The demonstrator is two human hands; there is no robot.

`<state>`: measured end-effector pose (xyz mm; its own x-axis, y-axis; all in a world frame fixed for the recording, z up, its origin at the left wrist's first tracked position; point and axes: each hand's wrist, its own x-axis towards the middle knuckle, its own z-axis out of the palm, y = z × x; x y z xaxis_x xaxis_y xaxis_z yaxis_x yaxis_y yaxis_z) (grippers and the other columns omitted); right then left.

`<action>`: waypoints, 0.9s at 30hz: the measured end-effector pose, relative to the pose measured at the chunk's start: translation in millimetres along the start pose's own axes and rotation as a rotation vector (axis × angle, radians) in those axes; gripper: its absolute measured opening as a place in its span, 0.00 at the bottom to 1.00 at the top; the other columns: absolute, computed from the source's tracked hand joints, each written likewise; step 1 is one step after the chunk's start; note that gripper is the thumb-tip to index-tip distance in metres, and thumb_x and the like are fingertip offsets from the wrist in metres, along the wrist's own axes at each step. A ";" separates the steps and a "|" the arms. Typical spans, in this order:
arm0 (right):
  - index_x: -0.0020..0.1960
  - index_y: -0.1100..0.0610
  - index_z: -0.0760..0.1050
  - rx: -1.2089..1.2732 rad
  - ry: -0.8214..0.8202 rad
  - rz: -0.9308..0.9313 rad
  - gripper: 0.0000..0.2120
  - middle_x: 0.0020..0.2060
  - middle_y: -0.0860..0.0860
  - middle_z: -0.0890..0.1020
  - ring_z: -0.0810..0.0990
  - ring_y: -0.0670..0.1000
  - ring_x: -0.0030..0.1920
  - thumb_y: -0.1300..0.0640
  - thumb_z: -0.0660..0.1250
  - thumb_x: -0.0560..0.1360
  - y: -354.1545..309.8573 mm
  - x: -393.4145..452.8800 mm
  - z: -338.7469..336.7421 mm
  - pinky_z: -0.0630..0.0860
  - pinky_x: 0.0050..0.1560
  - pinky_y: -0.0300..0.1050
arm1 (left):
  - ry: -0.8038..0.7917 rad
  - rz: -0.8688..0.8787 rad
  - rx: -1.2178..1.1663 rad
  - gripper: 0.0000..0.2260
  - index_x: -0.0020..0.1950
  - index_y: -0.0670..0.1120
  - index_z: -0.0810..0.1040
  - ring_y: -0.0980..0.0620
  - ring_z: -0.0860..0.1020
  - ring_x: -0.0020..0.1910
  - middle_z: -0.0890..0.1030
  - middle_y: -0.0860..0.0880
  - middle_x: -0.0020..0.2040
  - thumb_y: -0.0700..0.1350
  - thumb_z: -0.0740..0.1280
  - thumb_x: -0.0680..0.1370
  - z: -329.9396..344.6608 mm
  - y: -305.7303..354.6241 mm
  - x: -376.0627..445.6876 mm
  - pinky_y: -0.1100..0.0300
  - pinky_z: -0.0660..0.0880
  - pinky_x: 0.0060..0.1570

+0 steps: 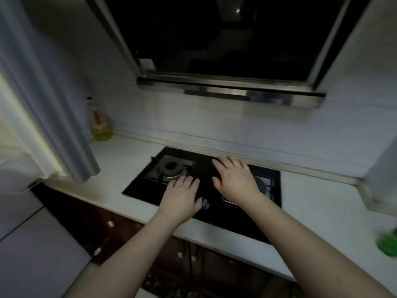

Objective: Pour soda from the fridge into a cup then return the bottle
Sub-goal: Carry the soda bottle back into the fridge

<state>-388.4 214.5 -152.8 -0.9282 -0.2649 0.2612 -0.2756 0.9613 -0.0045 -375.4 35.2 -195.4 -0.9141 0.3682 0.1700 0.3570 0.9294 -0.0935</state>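
The fridge (32, 244) stands at the left, and the edge of its open door (43, 108) juts toward the counter. My left hand (181, 197) and my right hand (234, 179) are stretched out over the black gas hob (214, 214), fingers straight and spread, holding nothing. The left hand hovers by the left burner (169, 167), the right hand over the hob's middle. A blurred green thing (387, 244) shows at the right edge of the counter. No soda bottle or cup can be made out.
A bottle of yellow oil (100, 123) stands in the back left corner of the white counter (116, 168). A steel range hood (232, 87) hangs over the hob. Dark cabinets (129, 231) run under the counter. The scene is dim.
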 end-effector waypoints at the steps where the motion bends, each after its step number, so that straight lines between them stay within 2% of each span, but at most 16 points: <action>1: 0.75 0.51 0.59 -0.005 -0.007 0.033 0.27 0.74 0.50 0.63 0.60 0.53 0.74 0.45 0.57 0.78 11.5 -8.7 -0.1 0.54 0.72 0.52 | -0.008 0.028 -0.003 0.28 0.78 0.47 0.58 0.48 0.58 0.76 0.63 0.47 0.77 0.58 0.54 0.81 1.1 12.1 4.6 0.51 0.57 0.73; 9: 0.71 0.54 0.68 -0.035 -0.006 0.266 0.26 0.70 0.53 0.71 0.67 0.56 0.70 0.46 0.62 0.75 106.0 -79.2 -1.2 0.62 0.69 0.53 | 0.004 0.229 -0.044 0.28 0.78 0.47 0.58 0.47 0.60 0.75 0.65 0.47 0.75 0.58 0.55 0.80 -4.0 113.8 45.7 0.50 0.59 0.72; 16: 0.75 0.52 0.58 -0.062 -0.032 0.394 0.27 0.74 0.51 0.63 0.58 0.54 0.74 0.45 0.55 0.79 207.8 -146.3 -7.5 0.54 0.71 0.51 | -0.020 0.353 -0.081 0.28 0.76 0.48 0.63 0.47 0.63 0.73 0.68 0.48 0.73 0.59 0.57 0.79 -7.4 229.6 94.3 0.50 0.62 0.69; 18: 0.76 0.52 0.57 -0.055 -0.040 0.432 0.27 0.75 0.51 0.62 0.57 0.54 0.75 0.45 0.55 0.79 241.0 -168.6 -5.7 0.53 0.72 0.51 | -0.028 0.376 -0.074 0.29 0.76 0.48 0.63 0.47 0.64 0.72 0.68 0.48 0.73 0.60 0.54 0.78 -3.8 266.5 108.4 0.49 0.64 0.68; 22: 0.76 0.52 0.58 -0.053 -0.074 0.504 0.27 0.75 0.50 0.62 0.58 0.54 0.75 0.45 0.56 0.79 305.6 -213.6 -3.2 0.54 0.72 0.51 | -0.021 0.441 -0.090 0.37 0.73 0.46 0.67 0.44 0.68 0.70 0.73 0.46 0.70 0.63 0.42 0.71 2.9 335.7 130.6 0.48 0.66 0.65; 27: 0.74 0.54 0.62 -0.044 -0.087 0.587 0.27 0.73 0.52 0.66 0.62 0.56 0.73 0.46 0.58 0.78 370.4 -256.5 -3.4 0.60 0.69 0.52 | -0.064 0.511 -0.078 0.28 0.74 0.47 0.63 0.46 0.65 0.71 0.69 0.48 0.71 0.60 0.53 0.78 12.4 413.0 146.1 0.50 0.64 0.66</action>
<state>-251.5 638.8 -218.1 -0.9399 0.3081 0.1469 0.2985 0.9507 -0.0839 -364.0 472.6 -221.4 -0.6280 0.7758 0.0617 0.7722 0.6310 -0.0748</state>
